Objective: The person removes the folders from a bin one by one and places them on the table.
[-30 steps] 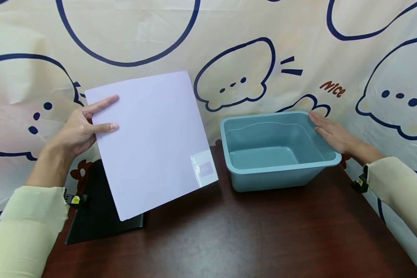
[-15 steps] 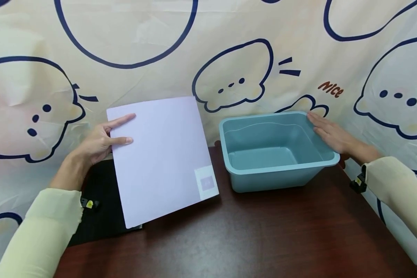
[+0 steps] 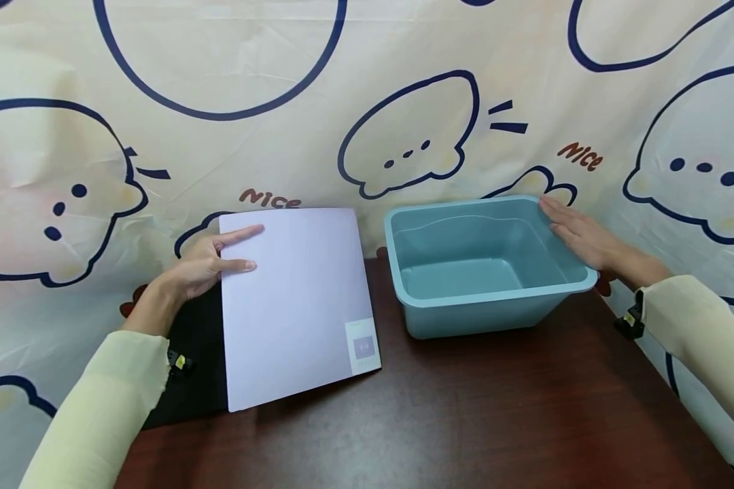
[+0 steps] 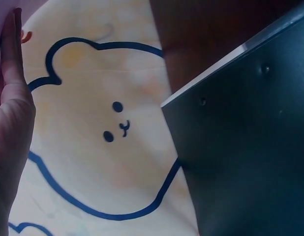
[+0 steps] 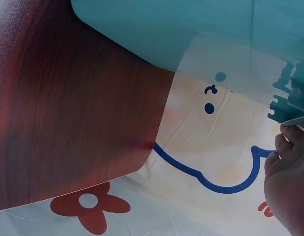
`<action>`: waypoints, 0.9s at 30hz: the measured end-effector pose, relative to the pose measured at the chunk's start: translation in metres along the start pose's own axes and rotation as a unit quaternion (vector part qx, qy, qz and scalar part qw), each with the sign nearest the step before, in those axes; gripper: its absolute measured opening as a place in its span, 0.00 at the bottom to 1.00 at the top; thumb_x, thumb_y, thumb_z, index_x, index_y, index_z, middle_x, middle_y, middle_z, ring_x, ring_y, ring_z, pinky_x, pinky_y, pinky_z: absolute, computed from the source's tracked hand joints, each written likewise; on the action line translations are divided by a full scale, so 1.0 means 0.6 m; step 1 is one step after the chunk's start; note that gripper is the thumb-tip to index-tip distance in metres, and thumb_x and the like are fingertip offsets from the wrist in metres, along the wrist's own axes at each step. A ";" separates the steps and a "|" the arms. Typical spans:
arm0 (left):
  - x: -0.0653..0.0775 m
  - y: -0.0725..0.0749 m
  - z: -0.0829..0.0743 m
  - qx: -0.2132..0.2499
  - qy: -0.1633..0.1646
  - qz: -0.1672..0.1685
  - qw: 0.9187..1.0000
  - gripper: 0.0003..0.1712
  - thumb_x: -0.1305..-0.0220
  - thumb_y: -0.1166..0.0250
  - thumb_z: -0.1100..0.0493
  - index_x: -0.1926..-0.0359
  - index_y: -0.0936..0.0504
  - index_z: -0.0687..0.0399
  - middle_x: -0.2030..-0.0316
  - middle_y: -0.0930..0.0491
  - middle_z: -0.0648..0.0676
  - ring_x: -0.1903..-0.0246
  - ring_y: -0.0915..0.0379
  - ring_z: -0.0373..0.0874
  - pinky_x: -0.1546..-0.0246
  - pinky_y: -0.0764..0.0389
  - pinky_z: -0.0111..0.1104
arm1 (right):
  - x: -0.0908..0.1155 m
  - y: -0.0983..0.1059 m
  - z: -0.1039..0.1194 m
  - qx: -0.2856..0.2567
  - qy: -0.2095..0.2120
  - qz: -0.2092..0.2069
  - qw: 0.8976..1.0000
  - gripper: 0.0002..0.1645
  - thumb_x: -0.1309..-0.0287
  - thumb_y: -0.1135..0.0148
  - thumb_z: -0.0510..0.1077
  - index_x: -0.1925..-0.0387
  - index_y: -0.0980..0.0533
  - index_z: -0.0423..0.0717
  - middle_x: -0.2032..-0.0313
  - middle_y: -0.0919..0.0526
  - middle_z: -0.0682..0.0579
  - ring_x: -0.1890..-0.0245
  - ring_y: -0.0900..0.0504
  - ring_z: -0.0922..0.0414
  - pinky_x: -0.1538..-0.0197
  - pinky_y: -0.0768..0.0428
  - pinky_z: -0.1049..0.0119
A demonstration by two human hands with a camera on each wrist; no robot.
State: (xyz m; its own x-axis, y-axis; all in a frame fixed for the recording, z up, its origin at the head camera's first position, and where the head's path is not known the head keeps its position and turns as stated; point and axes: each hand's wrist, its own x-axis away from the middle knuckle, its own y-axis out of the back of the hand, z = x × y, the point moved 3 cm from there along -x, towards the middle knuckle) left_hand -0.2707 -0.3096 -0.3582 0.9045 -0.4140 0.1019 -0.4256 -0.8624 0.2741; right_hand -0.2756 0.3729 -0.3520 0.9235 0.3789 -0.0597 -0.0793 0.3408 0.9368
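Observation:
A pale lavender folder (image 3: 296, 299) with a small label in its lower right corner leans upright over the table, its lower edge low above or on the surface. My left hand (image 3: 198, 272) pinches its left edge, thumb and forefinger stretched across the front face, the other fingers behind it and hidden. In the left wrist view this hand (image 4: 13, 123) lies at the left edge. To the right stands a blue-green plastic tub (image 3: 471, 312) with nothing in it. My right hand (image 3: 587, 234) holds the tub's right rim, with fingers bent under the rim in the right wrist view.
A black flat binder (image 3: 186, 367) with rivets lies on the table's left, partly behind the lavender folder and my left forearm. Dark red-brown wood forms the table (image 3: 440, 421). A cream cartoon-print cloth (image 3: 232, 61) hangs close behind and on both sides.
My left hand has brought the lavender folder down and slightly to the right, and its tilt has lessened. The right hand and the tub have stayed in place.

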 end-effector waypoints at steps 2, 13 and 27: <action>-0.006 -0.005 0.010 0.004 0.001 0.008 1.000 0.45 0.30 0.29 0.66 0.18 0.38 0.52 0.16 0.48 0.49 0.18 0.56 0.46 0.25 0.39 0.38 | -0.001 -0.001 0.000 0.004 -0.002 0.003 1.000 0.37 0.15 0.65 0.49 0.15 0.57 0.41 0.16 0.59 0.36 0.17 0.58 0.32 0.22 0.56 0.28; -0.033 -0.026 0.052 0.020 0.028 0.035 0.999 0.43 0.31 0.29 0.66 0.19 0.35 0.53 0.15 0.49 0.52 0.17 0.62 0.54 0.22 0.52 0.61 | -0.003 -0.003 -0.002 0.007 0.002 -0.004 1.000 0.37 0.15 0.64 0.49 0.15 0.56 0.41 0.16 0.58 0.37 0.17 0.57 0.32 0.21 0.55 0.28; -0.065 -0.051 0.096 0.001 0.083 0.033 0.996 0.44 0.33 0.26 0.63 0.20 0.33 0.48 0.15 0.56 0.56 0.19 0.55 0.58 0.24 0.41 0.60 | -0.002 0.001 -0.001 0.000 -0.003 0.003 1.000 0.37 0.15 0.64 0.49 0.15 0.57 0.41 0.16 0.58 0.37 0.17 0.58 0.33 0.21 0.56 0.29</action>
State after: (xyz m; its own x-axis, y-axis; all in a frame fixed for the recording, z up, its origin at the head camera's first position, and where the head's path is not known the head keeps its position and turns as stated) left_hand -0.2942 -0.2840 -0.4256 0.8666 -0.4159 0.2757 -0.4837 -0.8358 0.2597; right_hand -0.2769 0.3735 -0.3516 0.9256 0.3750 -0.0523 -0.0846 0.3393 0.9369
